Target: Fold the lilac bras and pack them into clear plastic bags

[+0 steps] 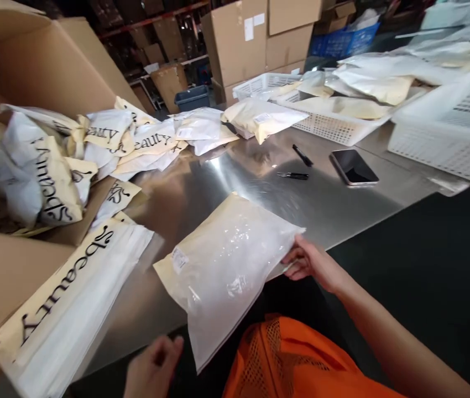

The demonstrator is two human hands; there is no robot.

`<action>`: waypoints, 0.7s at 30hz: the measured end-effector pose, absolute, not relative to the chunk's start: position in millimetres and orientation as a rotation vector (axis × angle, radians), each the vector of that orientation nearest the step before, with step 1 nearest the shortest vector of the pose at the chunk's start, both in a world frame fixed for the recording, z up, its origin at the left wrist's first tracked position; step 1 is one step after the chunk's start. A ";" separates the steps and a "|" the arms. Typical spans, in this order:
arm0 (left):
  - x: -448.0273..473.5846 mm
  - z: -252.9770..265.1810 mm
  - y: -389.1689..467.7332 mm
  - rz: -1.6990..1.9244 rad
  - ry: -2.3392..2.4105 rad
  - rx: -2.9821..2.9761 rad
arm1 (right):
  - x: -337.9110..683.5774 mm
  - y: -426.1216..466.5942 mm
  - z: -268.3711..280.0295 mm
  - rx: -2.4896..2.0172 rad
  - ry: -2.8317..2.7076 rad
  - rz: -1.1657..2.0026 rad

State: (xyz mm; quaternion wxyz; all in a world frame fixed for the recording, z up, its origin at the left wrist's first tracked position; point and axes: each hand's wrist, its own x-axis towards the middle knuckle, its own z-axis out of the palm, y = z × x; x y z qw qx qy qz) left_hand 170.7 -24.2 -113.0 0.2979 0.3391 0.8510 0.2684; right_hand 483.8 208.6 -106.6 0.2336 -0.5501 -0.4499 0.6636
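Observation:
A filled plastic mailer bag [226, 265], cream and white with a small printed label near its left edge, lies tilted over the front edge of the metal table. My right hand [303, 260] pinches its right side, thumb on top and fingers curled beneath. Near the bottom of the view, my left hand [154, 365] is curled closed, apart from the bag's lower corner, with nothing visible in it. To its left is a stack of flat mailer bags [73, 298] with black "sbeauty" lettering.
An open cardboard box [15, 271] full of lettered bags stands left. More filled bags [260, 117] lie along the back. Two black pens [295, 176] and a phone [354, 167] rest on the metal table [185, 188]. White perforated baskets [446, 138] line the right.

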 end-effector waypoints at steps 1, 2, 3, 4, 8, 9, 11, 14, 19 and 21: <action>158.6 -103.0 -16.1 0.695 2.394 0.914 | 485.3 206.4 -102.1 -1.631 -1.502 1.680; 146.5 -93.1 -5.9 0.674 2.473 0.903 | 487.6 206.9 -96.1 -1.772 -1.767 1.433; 135.1 -84.7 6.1 0.705 2.534 0.888 | 490.1 210.0 -89.1 -1.906 -1.976 1.111; 125.3 -78.8 19.7 0.743 2.545 0.844 | 491.7 214.9 -81.6 -2.006 -2.092 0.780; 106.9 -83.0 79.4 0.722 2.357 0.694 | 473.6 219.9 -60.3 -1.762 -2.042 0.071; 107.7 -88.0 92.8 0.727 2.351 0.710 | 461.9 211.6 -60.0 -1.527 -2.117 0.039; 113.2 -97.6 114.2 0.761 2.397 0.770 | 432.5 185.8 -68.1 -0.909 -2.408 0.070; 120.1 -106.5 131.4 0.809 2.506 0.852 | 387.9 149.8 -95.7 -0.064 -2.745 0.183; 108.1 -117.3 137.4 0.851 2.631 0.843 | 358.6 145.6 -136.2 -0.154 -2.822 0.345; 100.5 -122.2 137.1 0.866 2.675 0.807 | 359.3 148.3 -144.3 -0.124 -2.854 0.412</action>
